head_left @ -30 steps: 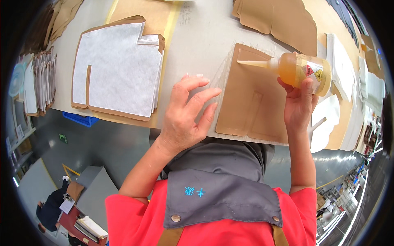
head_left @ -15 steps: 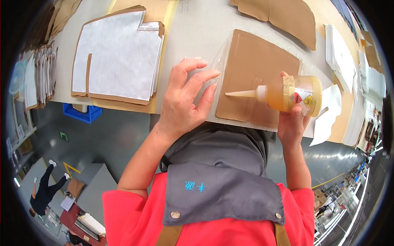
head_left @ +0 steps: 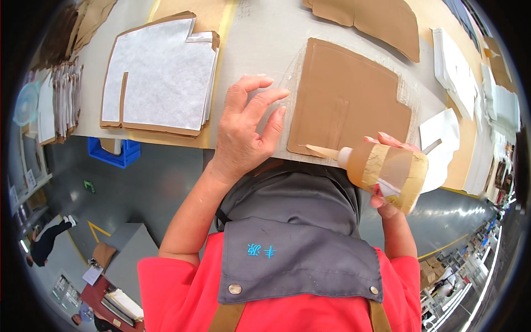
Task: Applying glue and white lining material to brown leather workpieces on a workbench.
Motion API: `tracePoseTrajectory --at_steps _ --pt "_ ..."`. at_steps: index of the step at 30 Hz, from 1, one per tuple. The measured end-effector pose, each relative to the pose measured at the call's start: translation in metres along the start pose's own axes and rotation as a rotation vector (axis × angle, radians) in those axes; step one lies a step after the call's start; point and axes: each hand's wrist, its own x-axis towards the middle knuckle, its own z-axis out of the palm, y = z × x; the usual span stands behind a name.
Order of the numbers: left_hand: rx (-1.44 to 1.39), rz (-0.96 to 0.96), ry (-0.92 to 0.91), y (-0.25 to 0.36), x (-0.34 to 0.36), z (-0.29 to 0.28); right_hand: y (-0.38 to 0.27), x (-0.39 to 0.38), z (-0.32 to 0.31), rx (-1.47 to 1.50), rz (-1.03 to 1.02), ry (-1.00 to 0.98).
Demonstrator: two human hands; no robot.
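In my right hand (head_left: 387, 205) is a squeeze bottle (head_left: 362, 166) of amber liquid, wrapped with tape and a label. It lies tilted on its side, and its long narrow nozzle points left at the near-left corner of a brown panel (head_left: 351, 94). The panel lies flat on the table, with a notch in its right side and a slightly raised border. Just left of it my left hand (head_left: 246, 127) hovers with nothing in it, fingers curved and apart. Whether the nozzle tip touches the panel I cannot tell.
A stack of white-faced, brown-edged panels (head_left: 160, 77) lies to the left on the table (head_left: 260, 33). Brown pieces (head_left: 365, 22) rest at the far side. White cut sheets (head_left: 442, 144) sit at the right. A blue crate (head_left: 113, 152) stands below the table's left edge.
My right hand has brought the bottle nearer to me, and its nozzle has gone from over the panel's middle to its near edge. My left hand has barely moved.
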Motion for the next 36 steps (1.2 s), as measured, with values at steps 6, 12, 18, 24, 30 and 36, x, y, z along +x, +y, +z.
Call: tracePoseTrajectory --at_steps 6,12,18,24,30,36 --pt "-0.033 -0.016 -0.037 0.01 0.006 -0.006 -0.035 -0.012 -0.083 0.502 0.274 0.763" --pt "-1.576 -0.046 -0.227 0.122 0.023 -0.048 -0.068 -0.002 -0.294 -0.534 0.591 0.85" --pt "-1.965 -0.285 -0.56 0.165 0.036 -0.067 0.027 -0.064 -0.398 -1.295 0.892 0.62" --pt "-1.514 -0.33 -0.437 0.163 0.028 -0.042 0.005 0.002 -0.337 -1.336 0.638 0.52" --pt "-1.371 -0.397 -0.508 0.142 0.036 0.0 0.012 0.049 -0.3 -0.838 1.023 0.087" --pt "-1.245 -0.432 -0.773 0.139 0.061 0.03 0.014 0.061 -0.302 -0.662 1.107 0.001"
